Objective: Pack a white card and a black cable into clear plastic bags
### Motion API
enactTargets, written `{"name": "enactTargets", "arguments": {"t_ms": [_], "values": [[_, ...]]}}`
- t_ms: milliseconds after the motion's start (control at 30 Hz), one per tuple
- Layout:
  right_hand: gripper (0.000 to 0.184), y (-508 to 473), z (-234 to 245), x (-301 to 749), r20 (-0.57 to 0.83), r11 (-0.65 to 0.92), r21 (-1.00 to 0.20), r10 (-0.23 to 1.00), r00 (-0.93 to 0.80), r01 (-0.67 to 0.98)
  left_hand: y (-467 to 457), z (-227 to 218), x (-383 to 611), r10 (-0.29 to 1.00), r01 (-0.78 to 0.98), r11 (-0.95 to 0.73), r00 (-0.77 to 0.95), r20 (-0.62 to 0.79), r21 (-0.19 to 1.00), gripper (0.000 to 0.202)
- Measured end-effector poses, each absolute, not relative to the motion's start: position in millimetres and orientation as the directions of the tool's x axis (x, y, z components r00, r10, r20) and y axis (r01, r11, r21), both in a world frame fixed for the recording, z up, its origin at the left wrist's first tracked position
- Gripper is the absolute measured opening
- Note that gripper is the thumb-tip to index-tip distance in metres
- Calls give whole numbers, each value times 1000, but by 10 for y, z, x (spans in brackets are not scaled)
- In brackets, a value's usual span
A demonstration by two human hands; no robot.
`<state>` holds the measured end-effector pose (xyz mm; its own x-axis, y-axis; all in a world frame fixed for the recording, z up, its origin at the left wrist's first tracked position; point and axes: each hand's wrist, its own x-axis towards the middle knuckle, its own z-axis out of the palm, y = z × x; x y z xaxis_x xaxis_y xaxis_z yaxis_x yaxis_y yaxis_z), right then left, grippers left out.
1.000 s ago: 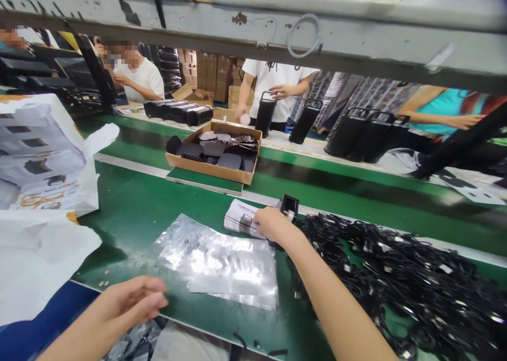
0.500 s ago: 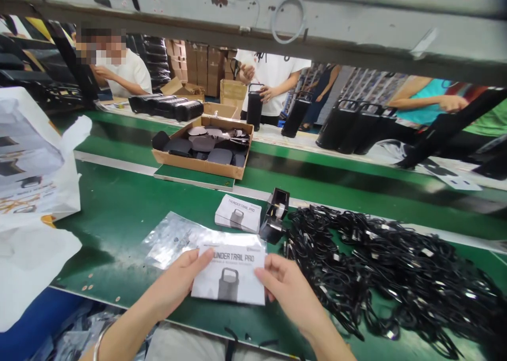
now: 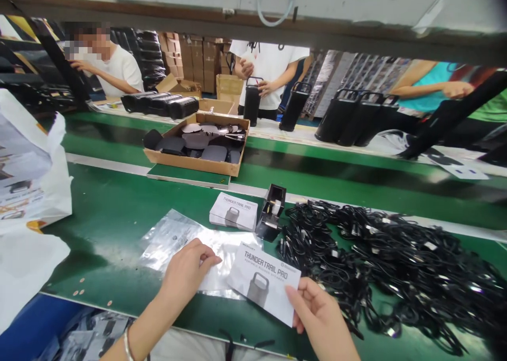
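Observation:
My right hand (image 3: 319, 311) holds a white printed manual (image 3: 263, 284) by its lower right corner, thumb on top. The cover reads THUNDER TRAIL PRO and shows a grey speaker. My left hand (image 3: 190, 268) is over a clear plastic bag (image 3: 164, 239) lying on the green bench. Its thumb and forefinger come together in a pinch; whether they grip the bag's film I cannot tell. The manual's left edge overlaps the bag. Behind it lies a stack of the same manuals (image 3: 233, 211), with a black tape dispenser (image 3: 273, 213) at its right.
A large pile of black cables (image 3: 380, 266) covers the bench's right side. Torn white packaging (image 3: 35, 244) stands at left. Beyond are a carton of dark panels (image 3: 194, 163) and black speakers (image 3: 295, 110), with co-workers behind. A grey beam (image 3: 198, 7) crosses above.
My left hand has let go of the manual and moved left over the plastic bag. My right hand has carried the manual to the right and tilted it clockwise.

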<state>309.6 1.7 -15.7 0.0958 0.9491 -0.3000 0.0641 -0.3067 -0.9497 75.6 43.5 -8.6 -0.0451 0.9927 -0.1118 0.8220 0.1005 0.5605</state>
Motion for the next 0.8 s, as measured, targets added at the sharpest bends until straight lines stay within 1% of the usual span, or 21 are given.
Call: {"name": "enactTargets", "arguments": {"t_ms": [133, 267, 367, 433, 500, 567, 633, 733, 800], "values": [[38, 25, -185, 3031, -277, -283, -956, 957, 89, 70, 447, -104, 758, 994, 814, 103, -63, -88, 572, 14], [39, 30, -221, 3024, -276, -282, -958, 956, 95, 56, 443, -98, 736, 996, 815, 78, -35, -85, 574, 21], [39, 34, -250, 3043, -296, -299, -953, 954, 50, 56, 419, -83, 730, 997, 813, 50, -12, -70, 580, 26], [38, 34, -261, 3048, -301, -302, -952, 953, 25, 58, 405, -87, 734, 999, 800, 48, -34, -34, 597, 26], [38, 32, -263, 3041, -295, -296, -954, 955, 37, 54, 404, -102, 739, 996, 796, 76, -88, -10, 601, 21], [38, 28, -259, 3031, -287, -290, -956, 955, 71, 41, 417, -117, 739, 993, 807, 105, -112, -23, 581, 16], [39, 27, -257, 3024, -282, -286, -958, 955, 96, 31, 438, -123, 731, 994, 821, 104, -94, -47, 561, 14], [39, 28, -258, 3014, -289, -292, -956, 955, 73, 31, 456, -116, 713, 997, 823, 77, -58, -51, 562, 19], [38, 26, -256, 2995, -291, -293, -956, 954, 64, 22, 453, -113, 703, 997, 824, 72, -53, -49, 562, 19]]}}
